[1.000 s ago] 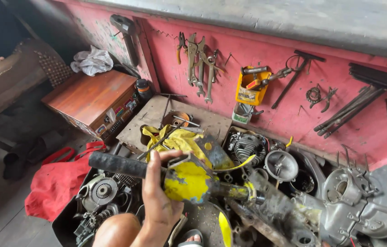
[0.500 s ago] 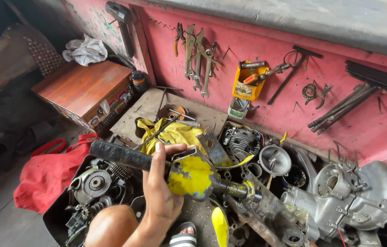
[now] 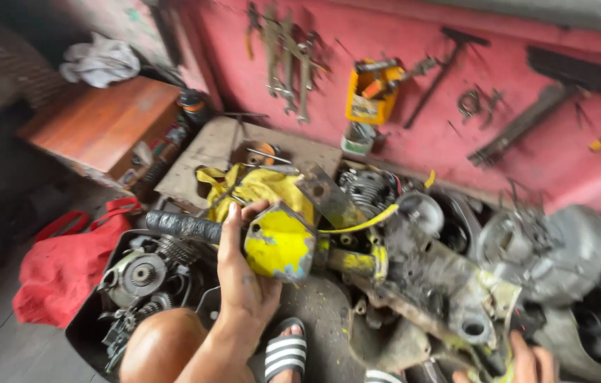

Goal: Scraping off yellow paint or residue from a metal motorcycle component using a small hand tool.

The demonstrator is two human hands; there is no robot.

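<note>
**A:** What packaging or labelled items are visible, and where are they?

**B:** A yellow and orange carded package (image 3: 370, 91) hangs on the pink wall (image 3: 414, 135), upper middle of the view, to the right of a row of hanging wrenches (image 3: 288, 57). Just below it, at the foot of the wall, sits a small pale container (image 3: 359, 137); its markings are too blurred to make out. To the left stands a brown wooden box (image 3: 105, 124) with a white rag (image 3: 100, 62) behind it. A red bag (image 3: 66, 266) lies on the floor at lower left.

**A:** Where is the item being handled?

**B:** A worn yellow handlebar assembly (image 3: 283, 243) lies across the centre, over a heap of greasy engine parts (image 3: 414, 284). Its black rubber grip (image 3: 183, 227) points left, and the chipped yellow housing sits in the middle of the view.

**A:** And the hands?

**B:** The left hand (image 3: 244, 273) reaches up from the bottom centre, fingers wrapped around the bar where the black grip meets the yellow housing, thumb against the housing. So the housing is just right of that hand and the grip just left. The right hand (image 3: 527, 358) shows only at the bottom right edge, touching the grimy far end of the same frame; whether it is closed on it cannot be told.
</note>
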